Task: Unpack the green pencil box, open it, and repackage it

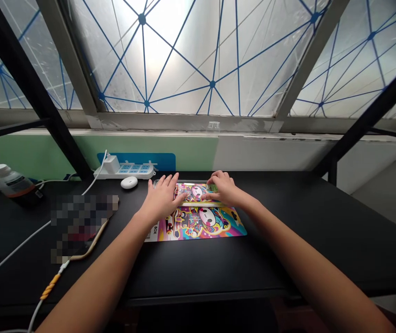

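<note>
A narrow pencil box (195, 193) with a bright cartoon print lies on the black desk. Directly in front of it is a flat printed sheet (201, 223) in the same colours, with the word "BOX" near its left end. Over the box's left end rests my left hand (163, 196), fingers spread and pointing away from me, thumb on the printed top. My right hand (222, 188) is closed on the right end, thumb on the near side and fingers curled at the far edge. A small green patch shows beside the right fingers. Both hands cover the box's ends.
A white power strip (137, 171) with a plugged-in charger stands by the wall, near a white earbud case (129, 182). Further left are a bottle (12, 185), a blurred-out dark object (83, 226) and a white cable (14, 252). Black frame bars (50, 120) slant at both sides.
</note>
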The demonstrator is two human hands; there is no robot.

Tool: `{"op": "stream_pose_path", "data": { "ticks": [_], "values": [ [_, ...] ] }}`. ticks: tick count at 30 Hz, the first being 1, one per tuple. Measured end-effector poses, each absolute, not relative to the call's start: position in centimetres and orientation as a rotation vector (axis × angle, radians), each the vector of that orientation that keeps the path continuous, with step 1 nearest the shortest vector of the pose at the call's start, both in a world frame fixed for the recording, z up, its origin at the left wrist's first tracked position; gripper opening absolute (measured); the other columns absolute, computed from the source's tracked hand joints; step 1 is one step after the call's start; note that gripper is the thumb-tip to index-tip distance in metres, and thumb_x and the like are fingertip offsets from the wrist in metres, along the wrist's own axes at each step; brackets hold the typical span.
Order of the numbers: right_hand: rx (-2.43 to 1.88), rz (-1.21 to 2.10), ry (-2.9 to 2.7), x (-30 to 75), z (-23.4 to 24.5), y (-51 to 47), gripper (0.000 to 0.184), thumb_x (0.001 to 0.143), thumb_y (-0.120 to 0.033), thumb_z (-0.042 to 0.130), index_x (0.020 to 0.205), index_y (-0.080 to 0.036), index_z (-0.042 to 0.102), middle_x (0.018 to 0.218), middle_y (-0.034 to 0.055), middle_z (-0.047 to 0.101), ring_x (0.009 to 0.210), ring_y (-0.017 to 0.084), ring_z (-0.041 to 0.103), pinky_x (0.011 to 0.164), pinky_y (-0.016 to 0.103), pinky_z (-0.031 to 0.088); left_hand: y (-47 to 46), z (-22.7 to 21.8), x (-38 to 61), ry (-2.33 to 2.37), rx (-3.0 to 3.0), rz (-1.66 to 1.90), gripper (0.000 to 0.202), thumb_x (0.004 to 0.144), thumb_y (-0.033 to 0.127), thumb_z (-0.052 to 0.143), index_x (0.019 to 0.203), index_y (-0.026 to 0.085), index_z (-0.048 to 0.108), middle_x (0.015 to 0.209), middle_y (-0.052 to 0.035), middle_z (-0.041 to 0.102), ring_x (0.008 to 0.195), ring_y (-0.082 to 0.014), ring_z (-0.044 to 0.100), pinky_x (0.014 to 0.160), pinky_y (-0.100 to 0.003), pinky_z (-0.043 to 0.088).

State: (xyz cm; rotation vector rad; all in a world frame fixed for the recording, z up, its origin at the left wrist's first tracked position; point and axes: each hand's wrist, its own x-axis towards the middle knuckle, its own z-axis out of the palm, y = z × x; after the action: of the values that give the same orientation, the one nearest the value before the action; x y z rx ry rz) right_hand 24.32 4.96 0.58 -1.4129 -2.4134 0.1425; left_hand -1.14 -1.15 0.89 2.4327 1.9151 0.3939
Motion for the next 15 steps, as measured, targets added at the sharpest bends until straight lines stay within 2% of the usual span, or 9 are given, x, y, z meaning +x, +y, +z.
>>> {"op": "stream_pose_path", "data": {
  "ticks": [4, 8, 12, 15],
  "values": [
    [-1.362, 0.033, -2.373, 24.3, 1.1, 3.9, 0.053, 0.074, -0.068, 0.071, 0.100, -0.024, 0.059, 0.125, 0.0126, 0.053, 0.115, 0.034, 0.047, 0.094, 0.048, 0.041, -0.6, 1.6, -2.8, 1.936, 2.412, 0.509, 0.067, 0.100, 0.057, 0.036, 0.154, 0.018, 0.033, 0.151, -0.0152, 0.049, 0.140, -0.0348, 0.040, 0.115, -0.068, 0.014],
    [-1.312, -0.054, -2.345, 23.9, 1.6, 3.0, 0.051, 0.070, -0.058, 0.080, 0.098, -0.023, 0.056, 0.124, 0.0124, 0.056, 0.115, 0.034, 0.050, 0.094, 0.046, 0.041, -0.2, 1.6, -4.3, 1.946, 2.445, 0.633, 0.064, 0.094, 0.058, 0.053, 0.144, 0.018, 0.049, 0.142, -0.0158, 0.058, 0.134, -0.0361, 0.047, 0.113, -0.062, 0.024],
    [-1.299, -0.073, -2.313, 23.3, 1.9, 2.4, 0.050, 0.066, -0.045, 0.087, 0.096, -0.024, 0.053, 0.101, 0.0071, 0.066, 0.098, 0.030, 0.059, 0.085, 0.041, 0.046, 0.0, 1.9, -4.7, 1.857, 2.525, 0.780, 0.050, 0.089, 0.055, 0.064, 0.126, 0.020, 0.063, 0.122, -0.0122, 0.069, 0.117, -0.0330, 0.060, 0.109, -0.057, 0.030],
    [-1.295, -0.116, -2.272, 22.9, 2.9, 1.4, 0.042, 0.069, -0.033, 0.086, 0.093, -0.024, 0.053, 0.090, 0.0051, 0.066, 0.087, 0.028, 0.060, 0.080, 0.040, 0.047, -1.0, 3.4, -4.6, 1.773, 2.636, 0.934, 0.041, 0.082, 0.049, 0.075, 0.111, 0.021, 0.069, 0.109, -0.0087, 0.071, 0.108, -0.0305, 0.061, 0.104, -0.052, 0.036]
  ]
}}
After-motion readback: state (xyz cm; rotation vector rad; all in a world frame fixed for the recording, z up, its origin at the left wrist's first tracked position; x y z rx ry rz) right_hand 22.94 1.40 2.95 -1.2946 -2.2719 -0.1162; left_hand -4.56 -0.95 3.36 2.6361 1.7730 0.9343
